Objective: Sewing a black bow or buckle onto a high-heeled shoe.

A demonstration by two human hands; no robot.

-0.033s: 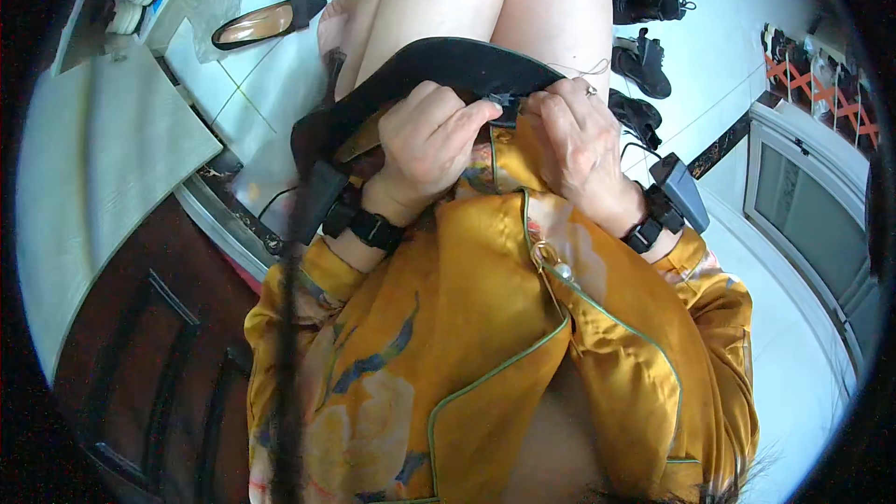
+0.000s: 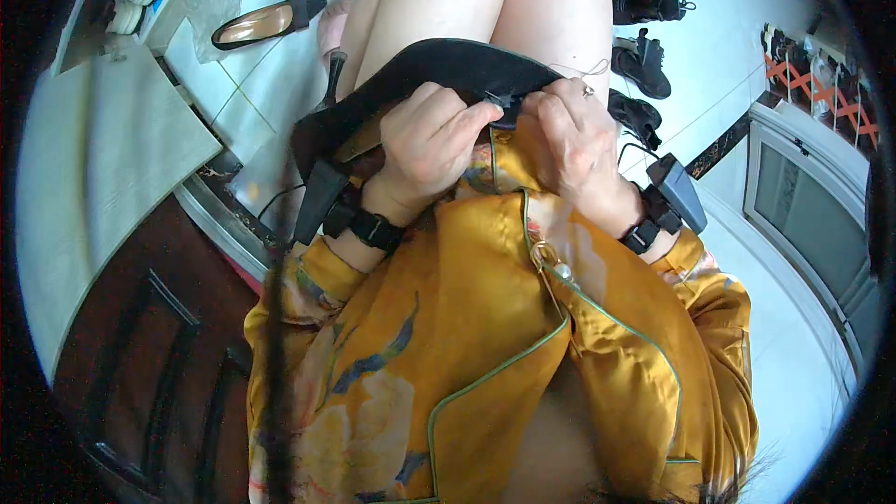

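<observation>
A black high-heeled shoe rests across my lap, its slim heel pointing up at the left. At its right end my left hand pinches a small dark strip between thumb and forefinger. My right hand is closed round that same end of the shoe, fingers curled, a ring on one finger. A thin thread loops out above the right hand. My fingers cover much of the shoe's end, and a needle cannot be made out.
A matching black shoe with a dark bow lies on the tiled floor at the far left, by a clear plastic bag. Several black shoes line the floor to the right of my legs. A white cabinet door stands at the left.
The shoe's heel stands out slightly more at the left, and the small dark strip between my fingers has tilted a little. Both hands have kept nearly the same place.
</observation>
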